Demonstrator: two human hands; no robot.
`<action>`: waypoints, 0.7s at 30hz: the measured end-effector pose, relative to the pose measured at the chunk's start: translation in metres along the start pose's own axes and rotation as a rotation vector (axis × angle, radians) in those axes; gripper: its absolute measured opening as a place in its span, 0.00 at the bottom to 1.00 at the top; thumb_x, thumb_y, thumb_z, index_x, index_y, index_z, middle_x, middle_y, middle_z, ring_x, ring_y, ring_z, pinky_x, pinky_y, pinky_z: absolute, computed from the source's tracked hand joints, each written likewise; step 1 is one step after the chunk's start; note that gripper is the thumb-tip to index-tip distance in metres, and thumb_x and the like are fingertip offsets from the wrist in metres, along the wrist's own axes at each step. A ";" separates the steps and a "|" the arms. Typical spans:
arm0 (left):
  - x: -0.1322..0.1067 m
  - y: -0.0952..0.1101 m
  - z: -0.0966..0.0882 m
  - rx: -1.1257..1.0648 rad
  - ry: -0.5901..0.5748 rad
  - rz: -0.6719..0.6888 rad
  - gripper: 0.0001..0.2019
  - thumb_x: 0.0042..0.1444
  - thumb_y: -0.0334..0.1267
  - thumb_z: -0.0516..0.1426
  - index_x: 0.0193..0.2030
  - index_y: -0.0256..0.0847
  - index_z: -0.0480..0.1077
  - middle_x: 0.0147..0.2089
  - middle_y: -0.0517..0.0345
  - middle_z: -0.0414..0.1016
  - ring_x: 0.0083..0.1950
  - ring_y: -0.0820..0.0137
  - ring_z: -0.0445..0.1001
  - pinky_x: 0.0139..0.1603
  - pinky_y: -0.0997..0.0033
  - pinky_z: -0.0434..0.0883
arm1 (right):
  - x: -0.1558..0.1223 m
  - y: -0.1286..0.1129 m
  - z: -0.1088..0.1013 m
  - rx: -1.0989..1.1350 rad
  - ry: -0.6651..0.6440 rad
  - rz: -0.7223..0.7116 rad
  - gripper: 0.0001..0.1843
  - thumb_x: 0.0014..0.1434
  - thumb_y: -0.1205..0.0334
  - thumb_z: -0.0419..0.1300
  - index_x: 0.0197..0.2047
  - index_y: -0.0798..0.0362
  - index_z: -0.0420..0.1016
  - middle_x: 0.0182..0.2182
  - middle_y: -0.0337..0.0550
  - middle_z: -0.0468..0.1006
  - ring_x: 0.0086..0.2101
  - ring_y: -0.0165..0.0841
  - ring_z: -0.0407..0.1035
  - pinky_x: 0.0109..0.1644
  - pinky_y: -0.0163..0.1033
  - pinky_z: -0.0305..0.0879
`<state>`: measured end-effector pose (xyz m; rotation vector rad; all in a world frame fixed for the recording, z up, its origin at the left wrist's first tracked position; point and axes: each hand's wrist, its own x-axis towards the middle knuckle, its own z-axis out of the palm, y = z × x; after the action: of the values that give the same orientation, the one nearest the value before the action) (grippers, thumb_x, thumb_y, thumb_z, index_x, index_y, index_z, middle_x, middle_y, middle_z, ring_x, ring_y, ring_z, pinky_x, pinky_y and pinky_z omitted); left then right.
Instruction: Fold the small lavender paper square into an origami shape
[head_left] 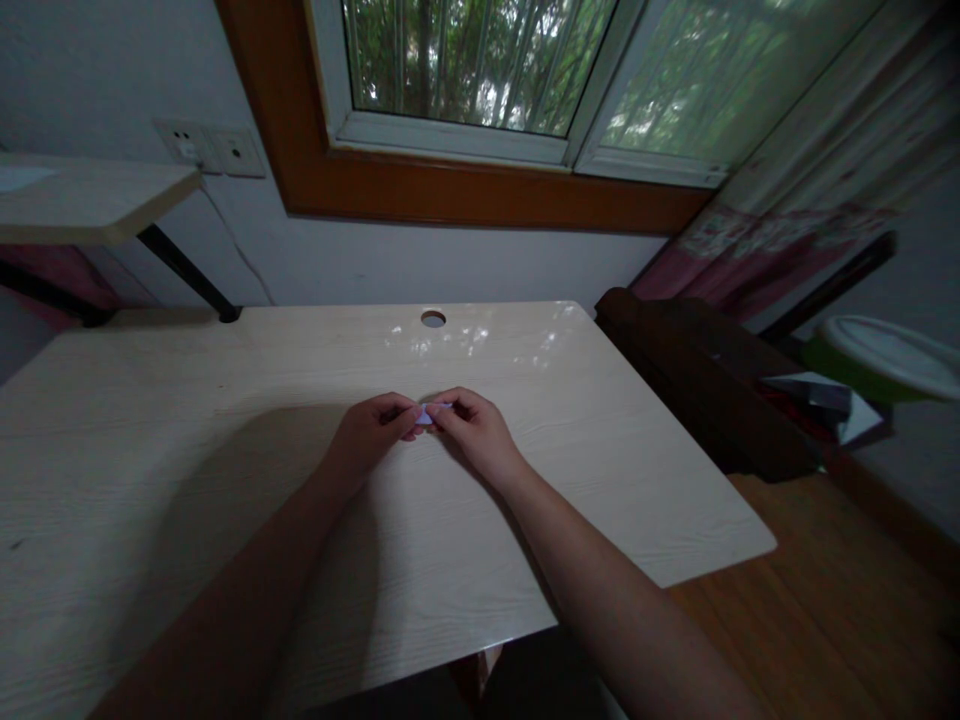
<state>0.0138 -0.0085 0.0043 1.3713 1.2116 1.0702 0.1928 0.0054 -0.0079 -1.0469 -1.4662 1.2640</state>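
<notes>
A small, pale lilac piece that looks like folded paper (pixel 425 415) is pinched between my two hands, just above or on the pale wood-grain table (pixel 285 560). My left hand (pixel 375 428) grips its left end with thumb and fingers. On the other side, my right hand (pixel 474 425) has its thumb and fingers closed on the right end. Both thumbs lie on the near face of the piece, and the fingers cover most of it, so its full shape is hidden.
Behind my hands the tabletop has a round cable hole (pixel 433 319). A raised shelf (pixel 97 200) on black legs stands at the back left. Beyond the right edge are a dark wooden piece of furniture (pixel 697 370) and a green tub with a white lid (pixel 885 355).
</notes>
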 end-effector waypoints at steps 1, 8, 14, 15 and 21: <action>0.000 0.000 0.000 -0.015 -0.005 0.004 0.11 0.54 0.47 0.62 0.33 0.41 0.78 0.29 0.56 0.81 0.32 0.66 0.79 0.36 0.68 0.77 | 0.000 0.000 0.000 0.021 0.005 0.006 0.13 0.56 0.51 0.66 0.36 0.53 0.78 0.28 0.41 0.78 0.30 0.31 0.71 0.37 0.37 0.68; 0.000 -0.004 -0.001 -0.192 0.030 -0.034 0.14 0.56 0.48 0.61 0.36 0.37 0.77 0.31 0.54 0.80 0.32 0.67 0.80 0.37 0.68 0.77 | 0.003 -0.005 -0.001 0.238 0.036 0.056 0.14 0.53 0.51 0.69 0.34 0.53 0.76 0.26 0.39 0.79 0.28 0.30 0.73 0.39 0.39 0.71; 0.000 -0.002 -0.002 -0.211 -0.015 -0.005 0.15 0.54 0.49 0.63 0.38 0.38 0.76 0.32 0.54 0.80 0.33 0.67 0.79 0.38 0.65 0.78 | 0.003 -0.005 0.002 0.321 0.065 0.101 0.14 0.51 0.51 0.70 0.34 0.51 0.76 0.28 0.40 0.81 0.30 0.32 0.75 0.42 0.42 0.74; 0.000 -0.001 -0.002 -0.220 -0.025 0.004 0.15 0.53 0.48 0.64 0.40 0.38 0.76 0.32 0.54 0.80 0.33 0.67 0.79 0.39 0.65 0.78 | 0.003 -0.005 0.002 0.329 0.063 0.105 0.14 0.51 0.51 0.70 0.35 0.51 0.76 0.28 0.40 0.81 0.30 0.33 0.76 0.43 0.43 0.75; 0.000 -0.001 0.002 -0.227 -0.028 0.015 0.18 0.47 0.44 0.68 0.44 0.39 0.74 0.32 0.56 0.82 0.34 0.66 0.80 0.42 0.64 0.77 | 0.005 -0.004 0.001 0.335 0.072 0.124 0.15 0.51 0.50 0.70 0.35 0.50 0.74 0.27 0.39 0.81 0.28 0.34 0.76 0.43 0.45 0.76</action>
<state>0.0154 -0.0086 0.0028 1.2179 1.0269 1.1581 0.1906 0.0095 -0.0034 -0.9564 -1.1011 1.4829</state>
